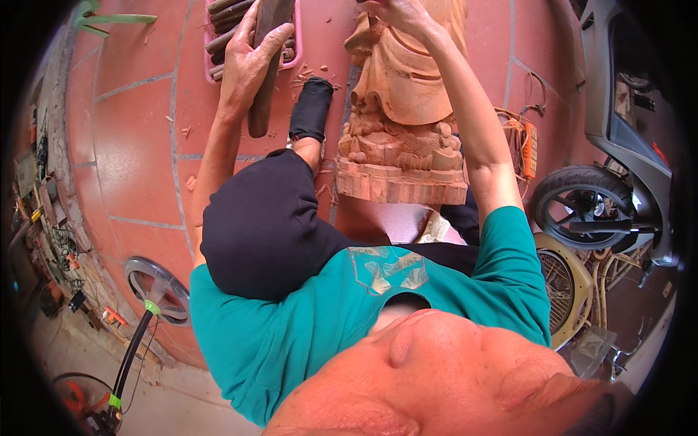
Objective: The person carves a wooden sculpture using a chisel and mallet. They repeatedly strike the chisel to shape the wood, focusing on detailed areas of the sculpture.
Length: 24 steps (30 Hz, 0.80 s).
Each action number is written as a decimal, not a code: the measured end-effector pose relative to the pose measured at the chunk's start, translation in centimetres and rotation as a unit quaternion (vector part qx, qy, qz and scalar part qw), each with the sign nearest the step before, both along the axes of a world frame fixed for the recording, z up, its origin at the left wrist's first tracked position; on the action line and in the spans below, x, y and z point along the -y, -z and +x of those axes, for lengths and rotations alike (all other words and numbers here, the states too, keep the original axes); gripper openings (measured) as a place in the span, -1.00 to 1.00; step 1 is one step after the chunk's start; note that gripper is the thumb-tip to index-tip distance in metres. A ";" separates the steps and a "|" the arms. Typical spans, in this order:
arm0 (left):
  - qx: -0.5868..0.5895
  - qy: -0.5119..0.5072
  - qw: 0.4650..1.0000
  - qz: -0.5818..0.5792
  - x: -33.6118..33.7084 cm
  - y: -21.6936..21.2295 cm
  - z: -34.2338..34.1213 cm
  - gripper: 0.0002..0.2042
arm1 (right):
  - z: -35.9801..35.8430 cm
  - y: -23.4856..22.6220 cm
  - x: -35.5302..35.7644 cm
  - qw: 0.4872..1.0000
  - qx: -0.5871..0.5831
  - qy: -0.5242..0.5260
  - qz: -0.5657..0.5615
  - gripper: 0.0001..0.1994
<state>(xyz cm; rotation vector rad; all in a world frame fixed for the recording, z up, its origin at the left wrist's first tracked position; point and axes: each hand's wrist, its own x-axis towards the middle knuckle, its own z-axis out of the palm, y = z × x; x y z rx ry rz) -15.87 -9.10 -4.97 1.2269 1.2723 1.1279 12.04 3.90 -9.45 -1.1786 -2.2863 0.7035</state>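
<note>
My left hand (246, 64) is closed around a long, dark brown wooden bar (262, 109), its thumb lying across the wood. The bar slants down over the edge of a pink plastic basket (297, 45), where several dark rod-shaped pieces lie. A carved reddish-brown wooden statue (407, 87) stretches away in front of me, its rough base (400, 183) nearest my body. My right hand (398, 13) is over the statue's far part at the top edge. Its fingers are bent around something dark that the picture cuts off.
Wood chips (305, 73) lie on the red tile floor (134, 131). At right are a motorbike wheel (584, 206) and an orange power strip (530, 150) with cords. At left, a loose wheel (157, 289) and a black pole (133, 352) stand near piled odds and ends (47, 196).
</note>
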 end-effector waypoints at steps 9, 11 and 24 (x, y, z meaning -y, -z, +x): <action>-0.011 -0.020 0.998 0.060 0.5 -1.4 0.7 -0.33 | -0.6 -0.8 1.7 0.999 -0.017 0.007 -0.041 -0.83; -0.013 -0.014 0.997 0.072 0.4 -1.5 0.8 -0.32 | -0.7 -0.8 1.8 1.000 -0.014 -0.008 -0.008 -0.85; -0.017 -0.024 0.999 0.020 0.5 -0.6 0.0 -0.34 | 0.6 -0.3 2.5 0.997 -0.072 -0.020 -0.036 -0.89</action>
